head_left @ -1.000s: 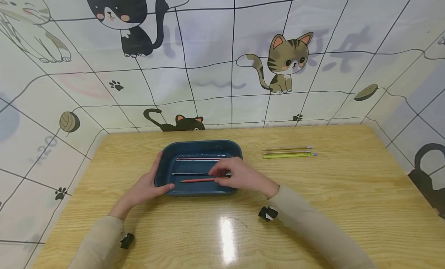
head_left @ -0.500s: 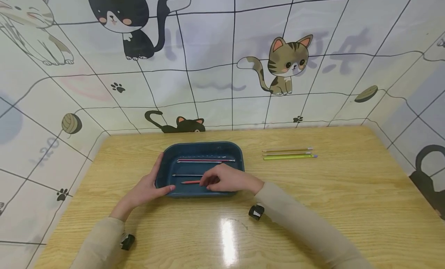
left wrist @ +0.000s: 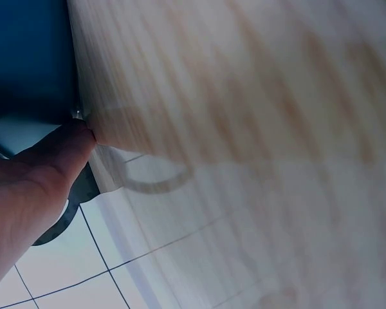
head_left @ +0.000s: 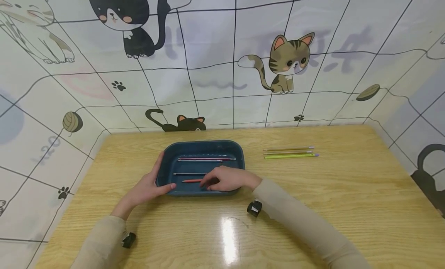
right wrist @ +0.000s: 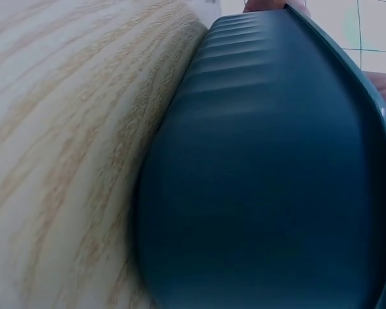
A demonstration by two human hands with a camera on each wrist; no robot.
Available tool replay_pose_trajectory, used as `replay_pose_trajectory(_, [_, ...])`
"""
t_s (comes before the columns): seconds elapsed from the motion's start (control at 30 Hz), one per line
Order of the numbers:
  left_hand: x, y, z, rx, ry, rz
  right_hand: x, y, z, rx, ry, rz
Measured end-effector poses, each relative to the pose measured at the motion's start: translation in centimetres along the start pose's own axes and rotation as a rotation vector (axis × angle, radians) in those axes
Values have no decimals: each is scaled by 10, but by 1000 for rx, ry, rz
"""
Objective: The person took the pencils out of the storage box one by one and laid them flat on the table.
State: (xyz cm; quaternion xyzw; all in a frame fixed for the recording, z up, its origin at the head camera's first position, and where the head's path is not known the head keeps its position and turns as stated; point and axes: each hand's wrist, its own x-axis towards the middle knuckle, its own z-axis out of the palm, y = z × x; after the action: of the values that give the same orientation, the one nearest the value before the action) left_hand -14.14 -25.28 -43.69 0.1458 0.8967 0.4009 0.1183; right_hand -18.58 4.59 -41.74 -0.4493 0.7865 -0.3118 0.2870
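A dark blue rectangular tray (head_left: 201,144) sits on the wooden table. My left hand (head_left: 147,187) grips its left end, thumb over the front rim and fingers along the outer wall; the left wrist view shows part of this hand (left wrist: 35,183) against the tray. My right hand (head_left: 224,179) reaches in at the front right, its curled fingertips pinching a red pencil (head_left: 191,181). The pencil lies flat, its point to the left, the rest hidden under the hand. Behind it lie a thin dark pencil (head_left: 187,173) and a close pair of pencils (head_left: 206,159).
Right of the tray, three pencils lie side by side on the table (head_left: 313,199): a bright green one (head_left: 290,156) in front and two brownish ones (head_left: 288,149) behind. A cat-print sheet (head_left: 212,80) stands at the back and sides.
My right hand has slid left and slightly forward along the red pencil, from its right end to its middle, uncovering the back pencils' right ends. The left hand and tray have stayed put.
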Motion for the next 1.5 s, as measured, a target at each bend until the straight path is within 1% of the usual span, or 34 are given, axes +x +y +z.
replay_pose_trajectory(0.1, [1, 0, 0, 0, 0, 3, 0, 1, -2, 27, -22, 7])
replay_pose_trajectory(0.27, [2, 1, -1, 2, 3, 4, 1, 1, -5, 113, -52, 17])
replay_pose_trajectory(0.47, [2, 1, -1, 3, 4, 4, 1, 3, -7, 188, -89, -16])
replay_pose_trajectory(0.57, [2, 1, -1, 5, 7, 7, 2, 4, -8, 248, -109, -42])
replay_pose_trajectory(0.67, [3, 1, -1, 8, 10, 14, 2, 6, -9, 327, -112, -53])
replay_pose_trajectory(0.87, [3, 0, 0, 19, 15, 21, 0, 8, -10, 459, -85, -32])
replay_pose_trajectory(0.97, [3, 0, -1, 19, 13, 18, 0, 7, -11, 492, -68, -23])
replay_pose_trajectory(1.23, [2, 1, -1, 21, 9, 12, 0, 7, -10, 481, 41, -13])
replay_pose_trajectory(1.5, [1, 2, -2, 11, 2, 2, -5, 3, -11, 455, 112, 23])
